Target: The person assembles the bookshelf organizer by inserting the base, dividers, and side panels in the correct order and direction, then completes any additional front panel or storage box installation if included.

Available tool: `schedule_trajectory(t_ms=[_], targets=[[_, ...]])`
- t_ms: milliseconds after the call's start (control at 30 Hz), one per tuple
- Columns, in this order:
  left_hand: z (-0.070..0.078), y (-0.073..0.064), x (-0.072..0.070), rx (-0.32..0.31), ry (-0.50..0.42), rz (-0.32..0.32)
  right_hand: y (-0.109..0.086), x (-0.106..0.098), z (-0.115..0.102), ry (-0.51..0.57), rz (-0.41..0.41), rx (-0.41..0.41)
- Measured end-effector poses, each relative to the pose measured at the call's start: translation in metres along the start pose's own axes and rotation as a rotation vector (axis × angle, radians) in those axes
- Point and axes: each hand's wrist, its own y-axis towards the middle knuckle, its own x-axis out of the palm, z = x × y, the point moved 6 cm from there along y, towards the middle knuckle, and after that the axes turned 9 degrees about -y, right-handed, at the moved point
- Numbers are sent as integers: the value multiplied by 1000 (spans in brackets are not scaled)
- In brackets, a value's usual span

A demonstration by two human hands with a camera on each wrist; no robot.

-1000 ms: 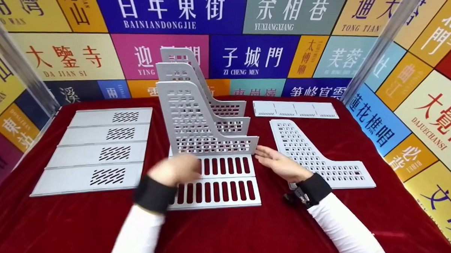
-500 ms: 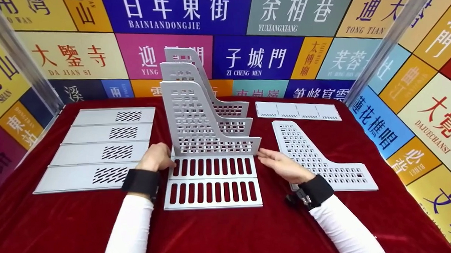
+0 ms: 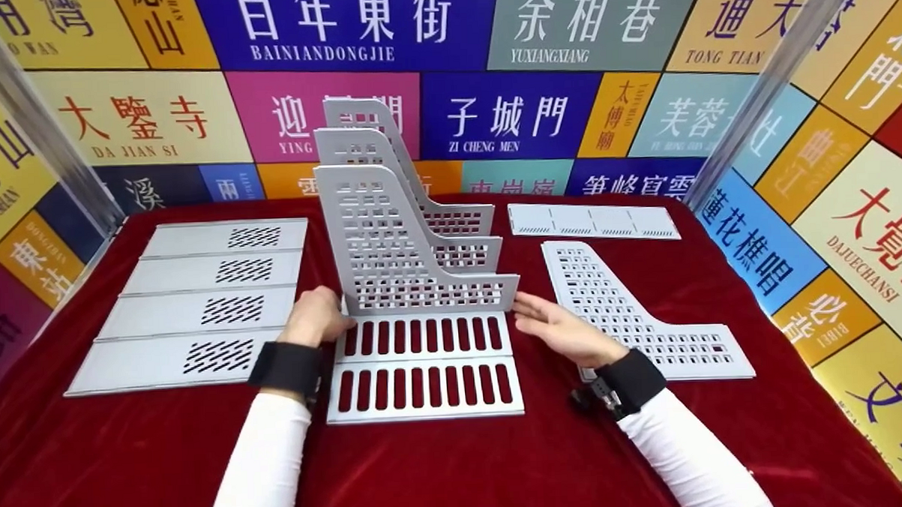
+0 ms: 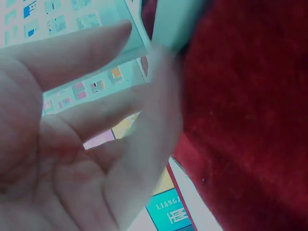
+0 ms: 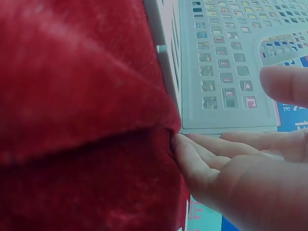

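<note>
A grey file rack stands mid-table in the head view. Its slotted base point(image 3: 426, 389) lies flat. Three L-shaped perforated panels stand upright on it, the front panel point(image 3: 391, 248) nearest me. My left hand point(image 3: 314, 316) is at the base's left edge, beside the front panel's lower corner. In the left wrist view its fingers point(image 4: 161, 120) reach the edge, bent but not gripping; exact contact is blurred. At the opposite side, my right hand point(image 3: 566, 330) has its fingers extended. Their tips rest at the front panel's lower right corner in the right wrist view, thumb apart.
A loose L-shaped perforated panel point(image 3: 633, 318) lies on the right. Behind it is a long narrow plate point(image 3: 592, 221). Several overlapping flat panels point(image 3: 147, 362) with slanted slots lie at left. Red cloth point(image 3: 429, 472) covers the table, with a sign-printed wall point(image 3: 506, 113) behind.
My left hand has moved from in front of the front panel to the base's left edge, then held there. The right hand keeps its place at the right corner. The panels stand as before.
</note>
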Motion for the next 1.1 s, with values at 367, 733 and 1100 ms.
schedule_trajectory(t_ms=[367,733,1100], targets=[[3,4,5,11,17,-6,-5,-1,4,-67,-10,21],[8,2,14,18,-63,-7,-4,1,4,-39,-47,-1],[16,1,9,87,-288,-19,-2,-9,6,49,-78,-4]])
